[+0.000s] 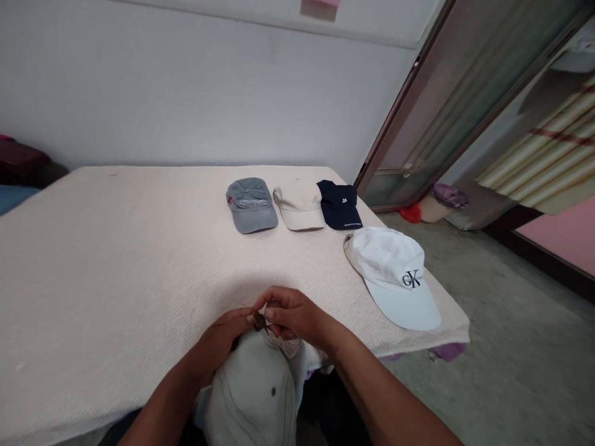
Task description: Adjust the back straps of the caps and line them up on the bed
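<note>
A light grey-green cap (253, 390) hangs at the table's near edge, its back strap with a brown-gold buckle (259, 321) turned upward. My left hand (220, 341) is closed on the cap beside the buckle. My right hand (290, 316) pinches the strap end at the buckle's other side, fingertips nearly meeting the left ones. To the right lies a white cap (390, 266) with black letters. Farther back, a grey cap (251, 204), a cream cap (300, 201) and a navy cap (340, 204) lie in a row.
The table (116, 266) has a cream textured cover and stands against a white wall. A framed glass door (404, 124) is at the right. On the floor beyond are a bin with a purple liner (450, 196) and a red item (410, 213).
</note>
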`<action>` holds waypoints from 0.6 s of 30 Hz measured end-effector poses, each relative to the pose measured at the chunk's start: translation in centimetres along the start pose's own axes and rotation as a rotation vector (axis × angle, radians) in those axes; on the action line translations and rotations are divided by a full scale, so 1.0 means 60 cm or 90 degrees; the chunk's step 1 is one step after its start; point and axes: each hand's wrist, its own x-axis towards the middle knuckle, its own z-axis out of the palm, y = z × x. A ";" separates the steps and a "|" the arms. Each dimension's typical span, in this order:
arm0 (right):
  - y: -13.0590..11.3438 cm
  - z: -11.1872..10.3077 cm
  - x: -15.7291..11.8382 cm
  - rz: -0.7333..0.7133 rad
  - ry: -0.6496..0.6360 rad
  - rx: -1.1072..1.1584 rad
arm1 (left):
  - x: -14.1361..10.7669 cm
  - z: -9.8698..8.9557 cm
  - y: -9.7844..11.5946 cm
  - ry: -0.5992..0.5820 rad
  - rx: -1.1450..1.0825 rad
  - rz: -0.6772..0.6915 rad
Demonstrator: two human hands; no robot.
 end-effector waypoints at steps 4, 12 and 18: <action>-0.002 0.000 0.000 -0.034 -0.006 -0.070 | 0.000 -0.001 -0.004 0.011 -0.032 0.005; -0.003 -0.002 -0.003 -0.024 0.014 -0.047 | -0.005 0.005 0.014 -0.057 -0.032 0.044; 0.001 0.002 -0.001 -0.068 0.047 -0.112 | 0.002 0.002 0.006 -0.052 -0.055 0.011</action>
